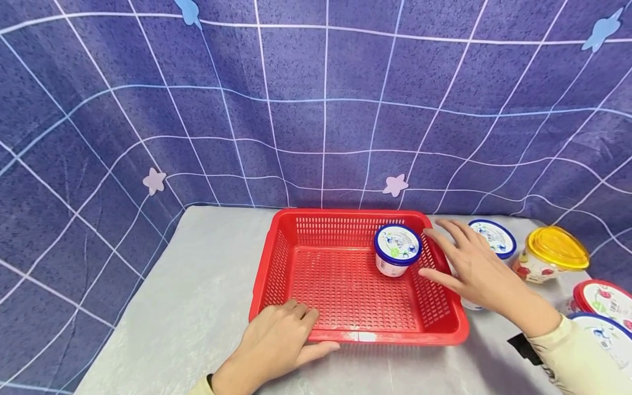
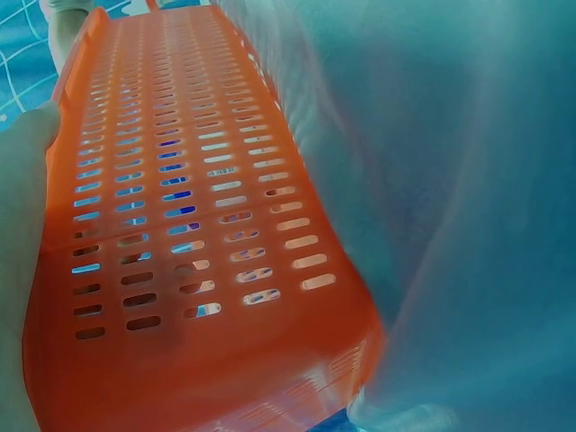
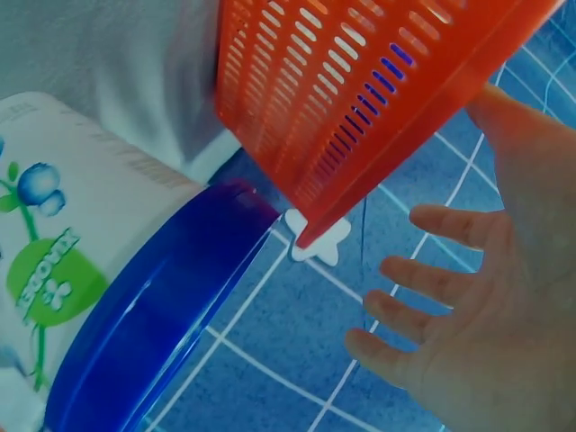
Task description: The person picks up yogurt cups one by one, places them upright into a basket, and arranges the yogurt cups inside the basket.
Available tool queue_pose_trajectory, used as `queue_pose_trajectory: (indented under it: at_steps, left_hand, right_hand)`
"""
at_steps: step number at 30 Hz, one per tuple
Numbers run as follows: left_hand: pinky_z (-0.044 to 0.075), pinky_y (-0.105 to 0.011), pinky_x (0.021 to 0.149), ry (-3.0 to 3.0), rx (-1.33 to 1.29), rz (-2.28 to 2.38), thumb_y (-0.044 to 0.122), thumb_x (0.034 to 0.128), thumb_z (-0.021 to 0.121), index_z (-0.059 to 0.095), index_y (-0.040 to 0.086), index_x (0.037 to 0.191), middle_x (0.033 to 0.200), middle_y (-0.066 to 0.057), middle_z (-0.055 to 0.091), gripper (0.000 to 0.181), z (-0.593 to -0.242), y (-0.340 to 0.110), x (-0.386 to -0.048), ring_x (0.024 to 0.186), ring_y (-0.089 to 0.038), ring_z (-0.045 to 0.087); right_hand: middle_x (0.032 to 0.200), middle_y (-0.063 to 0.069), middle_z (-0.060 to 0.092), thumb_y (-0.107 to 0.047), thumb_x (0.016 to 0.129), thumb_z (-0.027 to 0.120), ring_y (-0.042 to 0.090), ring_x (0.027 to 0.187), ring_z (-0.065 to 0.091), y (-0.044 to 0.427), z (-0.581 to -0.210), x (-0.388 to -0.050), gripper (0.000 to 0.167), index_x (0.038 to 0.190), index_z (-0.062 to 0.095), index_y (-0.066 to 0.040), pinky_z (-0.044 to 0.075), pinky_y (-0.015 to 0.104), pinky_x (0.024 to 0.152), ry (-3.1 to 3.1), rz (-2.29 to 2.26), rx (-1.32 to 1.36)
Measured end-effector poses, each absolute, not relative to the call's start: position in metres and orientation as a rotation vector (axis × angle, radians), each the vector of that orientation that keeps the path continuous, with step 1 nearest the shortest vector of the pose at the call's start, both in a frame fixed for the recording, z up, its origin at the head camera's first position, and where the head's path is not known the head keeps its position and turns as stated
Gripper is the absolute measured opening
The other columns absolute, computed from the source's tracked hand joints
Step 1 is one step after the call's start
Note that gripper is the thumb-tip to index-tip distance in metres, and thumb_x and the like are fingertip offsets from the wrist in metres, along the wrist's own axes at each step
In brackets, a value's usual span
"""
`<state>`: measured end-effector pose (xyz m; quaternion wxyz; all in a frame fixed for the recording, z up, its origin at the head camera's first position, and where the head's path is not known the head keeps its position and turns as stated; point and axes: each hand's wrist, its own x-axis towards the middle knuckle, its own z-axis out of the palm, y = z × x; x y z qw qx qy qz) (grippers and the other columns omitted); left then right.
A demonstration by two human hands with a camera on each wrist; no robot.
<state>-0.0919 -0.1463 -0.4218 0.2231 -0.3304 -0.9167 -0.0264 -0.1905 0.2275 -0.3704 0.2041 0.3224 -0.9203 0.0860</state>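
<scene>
A red plastic basket [image 1: 395, 338] with slotted walls sits on the grey tabletop. Inside it, near the right back corner, stands an upright white tub with a blue lid [image 1: 397, 245]. My left hand [image 1: 276, 341] grips the basket's front rim near the left corner, fingers over the inside and thumb outside. Above the basket's right rim is my right hand [image 1: 476, 269], fingers spread and holding nothing. In the right wrist view, that hand [image 3: 504, 297] is apart from a blue-lidded tub [image 3: 153, 306] outside the basket [image 3: 387, 117].
Right of the basket stand a blue-lidded tub [image 1: 494, 238], a yellow-lidded tub [image 1: 558, 249], a red-lidded tub [image 1: 608, 300] and another blue-lidded tub [image 1: 604, 337], partly behind the right sleeve. A blue gridded curtain [image 1: 296, 126] hangs behind the table [image 1: 197, 274].
</scene>
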Motion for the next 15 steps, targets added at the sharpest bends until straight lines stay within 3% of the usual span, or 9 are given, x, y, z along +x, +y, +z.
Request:
queue_pose_trajectory:
  at_steps: [6, 15]
  left_hand:
    - [0.025, -0.024, 0.045, -2.543, -0.911, -0.069, 0.075, 0.0920, 0.040, 0.062, 0.017, 0.076, 0.062, 0.003, 0.055, 0.064, -0.421, -0.145, -0.092, 0.053, -0.014, 0.049]
    - [0.026, -0.025, 0.044, -2.514, -0.910, -0.091, 0.075, 0.0918, 0.042, 0.057, 0.017, 0.072, 0.060, 0.004, 0.051, 0.063, -0.423, -0.146, -0.093, 0.051, -0.013, 0.046]
  right_hand:
    - [0.139, 0.023, 0.048, -0.046, 0.075, 0.083, 0.044, 0.125, 0.044, 0.242, -0.370, -0.188, 0.082, 0.141, 0.051, -0.009, 0.038, 0.068, 0.094, -2.553, 0.240, 0.828]
    - [0.142, 0.024, 0.045, -0.050, 0.079, 0.079, 0.050, 0.127, 0.039, 0.255, -0.375, -0.182, 0.081, 0.142, 0.050, -0.009, 0.030, 0.071, 0.098, -2.638, 0.279, 0.734]
